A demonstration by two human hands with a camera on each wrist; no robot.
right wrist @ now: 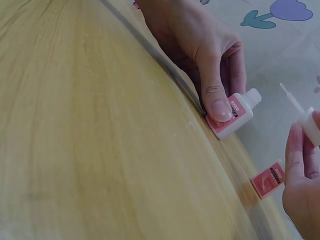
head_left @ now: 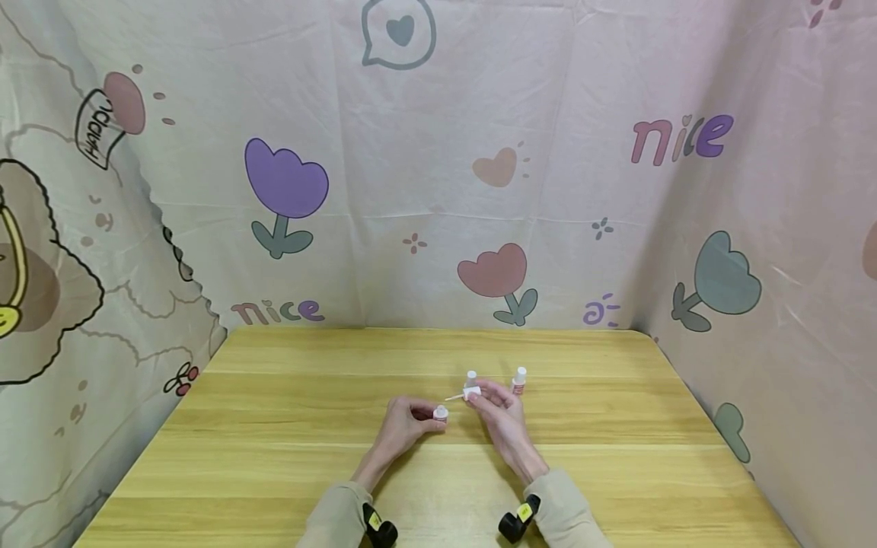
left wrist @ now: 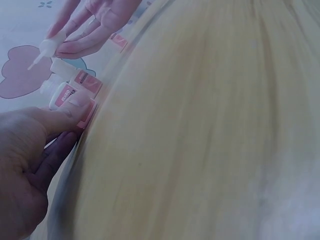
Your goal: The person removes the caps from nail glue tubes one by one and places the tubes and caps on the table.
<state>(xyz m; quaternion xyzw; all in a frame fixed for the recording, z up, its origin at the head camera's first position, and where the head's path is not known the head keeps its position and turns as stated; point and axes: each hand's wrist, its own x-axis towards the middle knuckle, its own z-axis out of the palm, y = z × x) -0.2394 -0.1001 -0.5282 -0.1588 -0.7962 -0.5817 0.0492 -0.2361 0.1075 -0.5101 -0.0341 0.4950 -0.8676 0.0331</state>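
My left hand pinches a small white bottle with a pink-red label, thumb flat across the label. The bottle stands upright on the table, and its narrow neck shows uncapped in the right wrist view. To the right, my right hand holds the white brush cap between thumb and fingers. From the cap a thin applicator brush points left, above and beyond the bottle's neck, apart from it. Fingers partly hide the cap in the right wrist view.
Two more capped white bottles stand past my right hand: one directly behind the brush cap, partly covered, the other farther right. The wooden table meets a patterned cloth backdrop at its far edge.
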